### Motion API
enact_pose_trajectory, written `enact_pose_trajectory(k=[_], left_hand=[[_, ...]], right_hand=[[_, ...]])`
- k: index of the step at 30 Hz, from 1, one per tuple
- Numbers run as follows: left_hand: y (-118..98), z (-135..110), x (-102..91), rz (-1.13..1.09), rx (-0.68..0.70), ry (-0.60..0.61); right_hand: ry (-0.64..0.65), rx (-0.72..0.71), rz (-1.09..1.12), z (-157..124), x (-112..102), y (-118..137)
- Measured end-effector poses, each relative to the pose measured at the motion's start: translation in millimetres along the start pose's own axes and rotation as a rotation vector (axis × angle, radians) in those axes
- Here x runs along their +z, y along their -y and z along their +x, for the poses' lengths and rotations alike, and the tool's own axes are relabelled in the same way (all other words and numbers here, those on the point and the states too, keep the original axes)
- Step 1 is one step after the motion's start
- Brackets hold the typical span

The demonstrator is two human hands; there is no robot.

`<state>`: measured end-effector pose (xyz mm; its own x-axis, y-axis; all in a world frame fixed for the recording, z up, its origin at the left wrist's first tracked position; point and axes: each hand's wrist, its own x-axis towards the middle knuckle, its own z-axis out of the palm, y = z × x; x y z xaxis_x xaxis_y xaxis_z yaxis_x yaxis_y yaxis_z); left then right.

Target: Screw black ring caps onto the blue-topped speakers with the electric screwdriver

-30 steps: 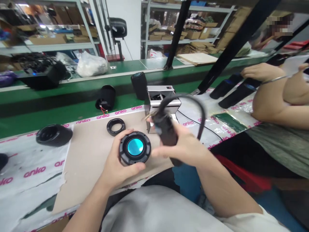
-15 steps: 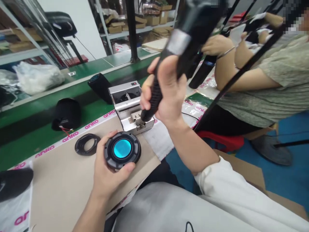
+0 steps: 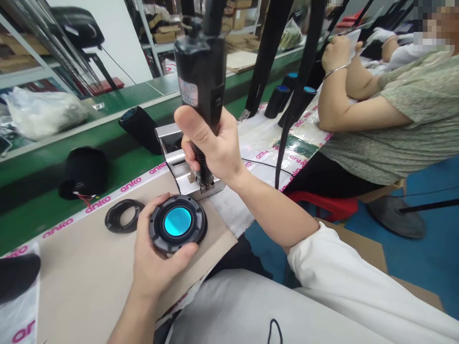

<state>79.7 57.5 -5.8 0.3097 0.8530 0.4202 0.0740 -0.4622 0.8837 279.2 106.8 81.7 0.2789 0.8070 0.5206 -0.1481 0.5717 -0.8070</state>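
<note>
My right hand is closed around the grip of a black electric screwdriver, fingers wrapped and thumb across the front, with the tool standing nearly upright. Its lower end reaches a small metal clasp on a silver bench machine; from here I can't tell whether they touch. My left hand cradles a round black speaker driver from beneath, its cyan centre facing up and my thumb along the lower rim.

Just left of the driver, a black plastic ring lies on a tan cardboard sheet, which also sits under my left hand. Beyond it, a black cylindrical speaker body and a black sleeve with red wires lie on the green conveyor belt. To the right, a seated co-worker's forearm rests near upright black cylinders on an "anko" printed plastic sheet.
</note>
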Motion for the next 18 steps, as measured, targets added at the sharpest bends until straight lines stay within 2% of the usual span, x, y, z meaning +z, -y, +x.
enact_pose_trajectory(k=[10, 18], left_hand=[[-0.8, -0.2, -0.6, -0.019, -0.029, 0.007], [0.6, 0.3, -0.7, -0.012, -0.022, 0.015]], right_hand=[[0.019, -0.046, 0.127, -0.2, -4.2, -6.5], [0.020, -0.033, 0.091, -1.0, -1.0, -7.9]])
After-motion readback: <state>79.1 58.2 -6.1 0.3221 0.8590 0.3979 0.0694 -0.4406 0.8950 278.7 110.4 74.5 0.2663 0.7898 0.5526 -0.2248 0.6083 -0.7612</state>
